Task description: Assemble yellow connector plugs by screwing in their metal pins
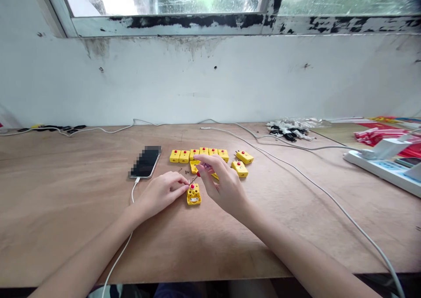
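Note:
A small yellow block with a red button [194, 197] lies on the wooden table, its near part uncovered and showing something pale inside. At its left edge my left hand [167, 190] has its fingers together, the fingertips by the block; anything between them is too small to make out. Above and right of the block, my right hand [222, 182] pinches a small screwdriver with a red part [198, 174], its thin shaft slanting down to the block's top left. Behind the hands stands a row of several yellow blocks [184, 157]. Tiny screws [187, 172] lie left of an open yellow piece [194, 167].
Two more yellow blocks [239, 168] sit right of the row. A phone [146, 161] with a white cable lies at the left. Cables cross the table [296, 236] towards a white power strip [388, 168]. Black and white parts [291, 130] and red bundles [378, 136] lie at the back right.

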Action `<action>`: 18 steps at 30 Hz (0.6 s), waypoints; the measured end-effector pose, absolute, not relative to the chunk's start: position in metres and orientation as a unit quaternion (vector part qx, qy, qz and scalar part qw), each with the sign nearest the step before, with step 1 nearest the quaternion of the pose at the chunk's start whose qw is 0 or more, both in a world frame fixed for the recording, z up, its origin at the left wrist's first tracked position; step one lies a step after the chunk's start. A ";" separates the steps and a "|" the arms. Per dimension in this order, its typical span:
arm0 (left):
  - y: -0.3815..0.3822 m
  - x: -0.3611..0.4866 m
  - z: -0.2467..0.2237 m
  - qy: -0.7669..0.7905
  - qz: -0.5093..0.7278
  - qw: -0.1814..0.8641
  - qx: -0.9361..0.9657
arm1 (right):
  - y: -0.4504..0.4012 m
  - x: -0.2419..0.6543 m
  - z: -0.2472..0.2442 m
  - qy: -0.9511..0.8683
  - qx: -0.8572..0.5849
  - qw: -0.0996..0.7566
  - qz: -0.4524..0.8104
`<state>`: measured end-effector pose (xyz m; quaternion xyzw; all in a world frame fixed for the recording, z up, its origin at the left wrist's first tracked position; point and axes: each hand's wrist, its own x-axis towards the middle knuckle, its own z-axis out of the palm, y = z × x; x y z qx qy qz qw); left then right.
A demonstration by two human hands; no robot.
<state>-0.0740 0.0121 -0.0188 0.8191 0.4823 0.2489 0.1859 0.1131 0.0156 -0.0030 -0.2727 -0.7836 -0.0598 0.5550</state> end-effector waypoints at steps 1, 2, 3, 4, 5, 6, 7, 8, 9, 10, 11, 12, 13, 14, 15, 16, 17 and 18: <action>0.012 -0.074 -0.019 0.482 0.249 0.188 0.819 | 0.016 0.113 -0.003 -0.783 -0.271 0.556 -0.060; 0.012 -0.074 -0.020 0.481 0.248 0.190 0.819 | 0.016 0.113 -0.003 -0.783 -0.269 0.558 -0.061; 0.012 -0.074 -0.020 0.481 0.247 0.192 0.819 | 0.016 0.113 -0.003 -0.782 -0.267 0.560 -0.063; 0.012 -0.074 -0.020 0.480 0.246 0.193 0.819 | 0.016 0.113 -0.003 -0.780 -0.266 0.562 -0.065; 0.012 -0.074 -0.020 0.480 0.244 0.194 0.820 | 0.016 0.113 -0.003 -0.779 -0.266 0.563 -0.065; 0.012 -0.074 -0.020 0.479 0.244 0.193 0.821 | 0.016 0.113 -0.003 -0.780 -0.267 0.563 -0.064; 0.012 -0.074 -0.020 0.478 0.244 0.190 0.822 | 0.015 0.113 -0.002 -0.781 -0.268 0.561 -0.061; 0.012 -0.074 -0.020 0.477 0.244 0.186 0.824 | 0.015 0.113 -0.002 -0.783 -0.270 0.557 -0.057; 0.012 -0.074 -0.020 0.475 0.245 0.180 0.825 | 0.015 0.112 -0.002 -0.786 -0.272 0.553 -0.052; 0.012 -0.074 -0.020 0.474 0.246 0.175 0.827 | 0.015 0.112 -0.002 -0.788 -0.274 0.550 -0.047; 0.013 -0.074 -0.020 0.474 0.246 0.172 0.828 | 0.014 0.112 -0.002 -0.789 -0.276 0.547 -0.042; 0.013 -0.074 -0.020 0.474 0.246 0.169 0.828 | 0.014 0.112 -0.002 -0.790 -0.277 0.546 -0.037; 0.013 -0.074 -0.020 0.475 0.247 0.170 0.828 | 0.014 0.112 -0.002 -0.789 -0.279 0.547 -0.029; 0.013 -0.075 -0.020 0.477 0.247 0.172 0.826 | 0.014 0.111 -0.002 -0.787 -0.281 0.548 -0.017; 0.013 -0.075 -0.021 0.479 0.248 0.177 0.823 | 0.014 0.111 -0.003 -0.784 -0.286 0.550 0.001; 0.013 -0.075 -0.021 0.481 0.248 0.183 0.821 | 0.015 0.111 -0.003 -0.780 -0.293 0.552 0.021; 0.013 -0.075 -0.021 0.484 0.248 0.188 0.818 | 0.015 0.111 -0.003 -0.775 -0.301 0.554 0.040; 0.012 -0.075 -0.020 0.488 0.246 0.192 0.815 | 0.016 0.111 -0.003 -0.770 -0.309 0.556 0.053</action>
